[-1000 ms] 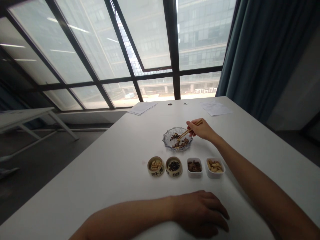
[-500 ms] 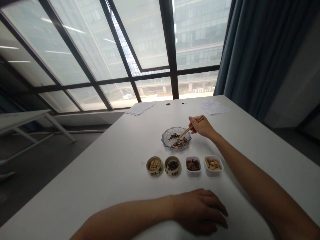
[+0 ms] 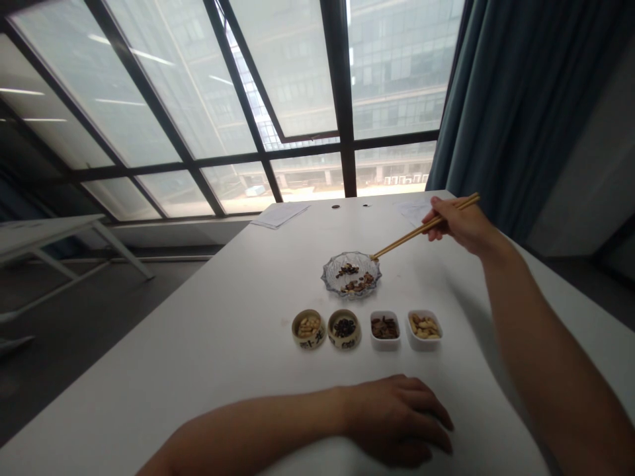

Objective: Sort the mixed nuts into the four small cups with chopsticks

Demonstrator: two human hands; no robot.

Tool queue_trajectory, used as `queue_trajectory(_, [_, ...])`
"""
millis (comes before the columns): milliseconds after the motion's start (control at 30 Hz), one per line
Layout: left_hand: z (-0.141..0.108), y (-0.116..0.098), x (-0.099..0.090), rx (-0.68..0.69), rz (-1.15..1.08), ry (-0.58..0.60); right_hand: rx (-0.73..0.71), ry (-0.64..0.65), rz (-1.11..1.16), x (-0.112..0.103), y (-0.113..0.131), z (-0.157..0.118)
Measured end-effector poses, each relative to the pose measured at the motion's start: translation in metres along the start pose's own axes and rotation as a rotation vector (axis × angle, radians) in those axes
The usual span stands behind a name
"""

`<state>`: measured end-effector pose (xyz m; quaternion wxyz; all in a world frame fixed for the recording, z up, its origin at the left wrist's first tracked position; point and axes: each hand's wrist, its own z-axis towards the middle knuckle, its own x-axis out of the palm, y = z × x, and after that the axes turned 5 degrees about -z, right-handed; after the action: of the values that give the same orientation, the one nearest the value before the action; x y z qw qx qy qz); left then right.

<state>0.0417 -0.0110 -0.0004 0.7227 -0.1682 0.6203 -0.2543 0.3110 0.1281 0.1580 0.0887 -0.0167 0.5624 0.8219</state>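
Observation:
My right hand (image 3: pixel 456 221) grips a pair of wooden chopsticks (image 3: pixel 404 238), raised above the table right of the glass bowl. Their tips are at the bowl's right rim; a tiny light piece may be between them, too small to tell. Dark and brown bits lie in two groups in the scalloped clear glass bowl (image 3: pixel 325 281). Flat on the table, palm down with fingers apart, rests my left hand (image 3: pixel 397 420). Before it stand a round dish of tan nuts (image 3: pixel 308 328), a round dish of black seeds (image 3: pixel 344 328), a white cup of brown pieces (image 3: pixel 385 329) and a white cup of yellowish nuts (image 3: pixel 424 328).
Everything stands on a white table (image 3: pixel 223 317). Papers (image 3: pixel 281 215) lie at its far left corner, another sheet (image 3: pixel 413 213) at the far right. Beyond are large windows and a blue curtain (image 3: pixel 476 119). A second table (image 3: pixel 44 235) is at the left.
My right hand has moved up and to the right, and the chopstick tips have come from inside the glass bowl to its right rim. My left hand has stayed in place.

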Motion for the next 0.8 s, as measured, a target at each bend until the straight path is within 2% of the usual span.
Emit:
queue_trajectory(67, [0.0,0.0,0.0,0.002,-0.009,0.0,0.016,0.069,0.007,-0.02,0.005,-0.005])
queue_trajectory(133, [0.001,0.001,0.0,0.009,-0.016,-0.002,0.066,0.195,0.009,-0.035,0.008,-0.012])
queue_trajectory(233, [0.001,0.001,0.0,0.019,-0.015,-0.014,0.197,0.441,-0.004,-0.049,0.009,-0.019])
queue_trajectory(300, [0.002,0.001,0.0,0.024,-0.006,-0.024,0.249,0.524,-0.013,-0.053,0.008,-0.021])
queue_trajectory(467, [0.002,0.001,-0.001,0.034,0.007,-0.023,0.228,0.562,-0.047,-0.053,0.007,-0.02])
queue_trajectory(667, [0.001,0.001,0.0,0.028,0.006,-0.027,0.226,0.444,-0.041,-0.05,0.01,-0.021])
queue_trajectory(800, [0.001,0.0,0.0,0.024,0.009,-0.019,0.178,0.486,-0.035,-0.051,0.007,-0.019])
